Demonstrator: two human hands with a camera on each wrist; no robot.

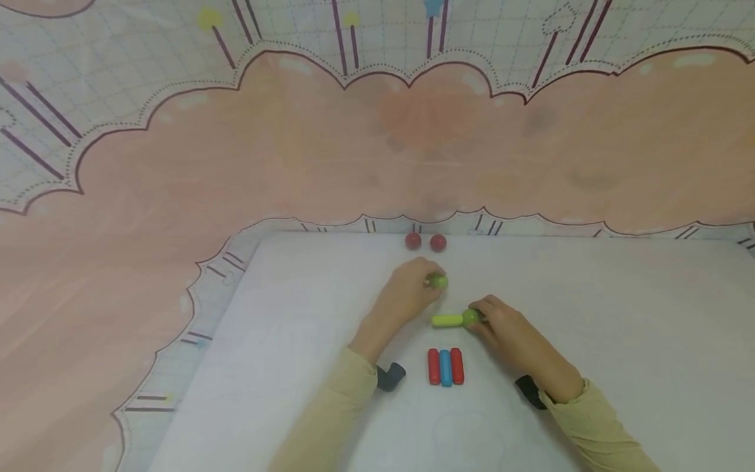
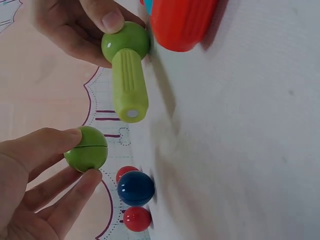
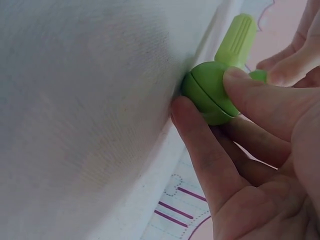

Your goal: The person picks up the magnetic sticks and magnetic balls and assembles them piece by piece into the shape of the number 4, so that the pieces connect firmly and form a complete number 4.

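My left hand (image 1: 409, 288) pinches a green ball (image 2: 86, 148) between thumb and fingertips, above the white table. Lower and to the right, my right hand (image 1: 504, 328) grips another green ball (image 3: 210, 92) with thumb and fingers. A ridged yellow-green rod (image 1: 447, 321) sticks out from that ball toward the left. In the left wrist view the rod's free end shows a small silvery disc. The two balls are apart from each other. Nearer the person, a red rod (image 1: 434, 366), a blue rod (image 1: 445, 367) and a second red rod (image 1: 457, 366) lie side by side.
Two red balls, one left (image 1: 413, 241) and one right (image 1: 438, 243), sit at the far edge of the white table (image 1: 318, 282). A dark blue ball (image 2: 136, 188) shows near them in the left wrist view. Patterned cloth (image 1: 354, 151) extends beyond the table.
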